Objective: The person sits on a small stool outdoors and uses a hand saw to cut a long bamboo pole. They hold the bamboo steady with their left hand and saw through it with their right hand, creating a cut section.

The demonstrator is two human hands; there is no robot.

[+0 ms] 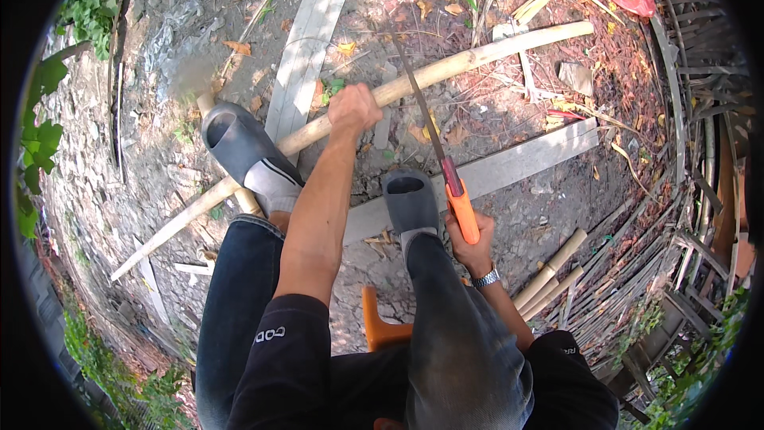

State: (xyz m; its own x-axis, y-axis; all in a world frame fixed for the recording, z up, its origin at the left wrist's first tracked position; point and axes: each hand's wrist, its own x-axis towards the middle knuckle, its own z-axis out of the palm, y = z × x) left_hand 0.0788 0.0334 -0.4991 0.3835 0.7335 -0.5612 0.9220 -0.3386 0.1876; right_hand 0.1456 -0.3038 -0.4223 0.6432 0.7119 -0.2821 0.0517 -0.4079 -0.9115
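Fingers of left hand (355, 108) wrapped around pale wooden pole (477, 53), which passes beneath left shoe (245, 153); fingers of right hand (473, 244) gripping saw (452, 177) by orange handle (464, 213), blade (425, 108) crossing over pole.

One saw (434, 137), one held pole (391, 92), two slippers (411, 209), one watch (486, 278).

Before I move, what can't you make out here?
All in the head view:
Left hand: fingertips, hidden behind its own knuckles.
Wooden pole: a stretch covered by the left foot.
Saw: teeth, too small to tell.
Orange object: mostly hidden by the right leg and dark clothing.
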